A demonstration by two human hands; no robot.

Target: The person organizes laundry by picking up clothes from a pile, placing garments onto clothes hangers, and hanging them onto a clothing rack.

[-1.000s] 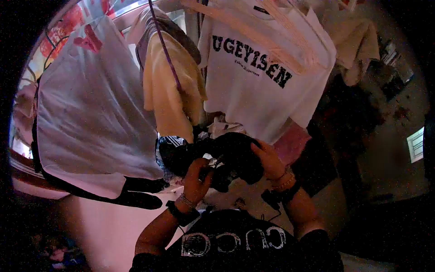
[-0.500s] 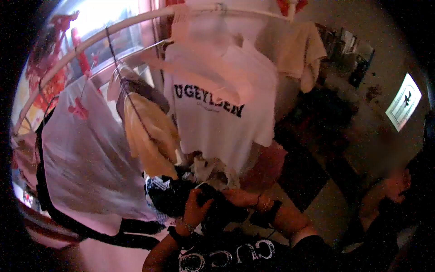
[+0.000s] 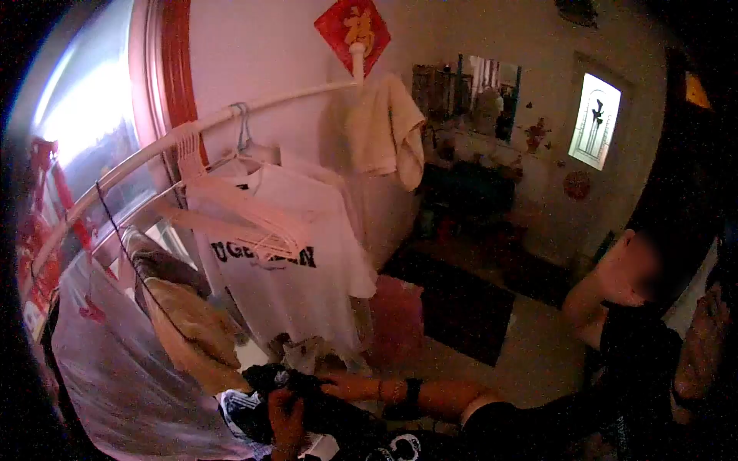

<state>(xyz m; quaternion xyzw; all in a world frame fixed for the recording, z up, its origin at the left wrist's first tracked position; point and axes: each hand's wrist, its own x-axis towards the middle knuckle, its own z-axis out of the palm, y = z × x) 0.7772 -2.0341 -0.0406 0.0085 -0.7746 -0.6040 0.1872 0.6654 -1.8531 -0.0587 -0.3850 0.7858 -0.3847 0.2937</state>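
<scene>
Low in the head view, my left hand (image 3: 286, 419) has its fingers closed on a dark, bunched cloth (image 3: 330, 407). My right hand (image 3: 346, 386) reaches in from the right, its fingers against the same cloth and partly hidden by it. A small pale spot shows on the cloth above my left hand. Just left of the cloth is a blue and white striped fabric (image 3: 240, 407). Behind my hands hangs a white T-shirt (image 3: 292, 292) with black letters, and a yellow garment (image 3: 192, 330) hangs to its left.
A curved white rail (image 3: 284, 98) carries pink hangers (image 3: 246, 219) and a grey sheet-like cloth (image 3: 123, 369). A beige towel (image 3: 377, 127) hangs at its far end. Another person (image 3: 626, 330) in dark clothing is close on the right. A dark mat (image 3: 453, 307) lies on the floor.
The view has swung up and to the right, so the rail, wall and other person show more. My hands and the dark cloth now appear lower and further left, with both hands still at the cloth.
</scene>
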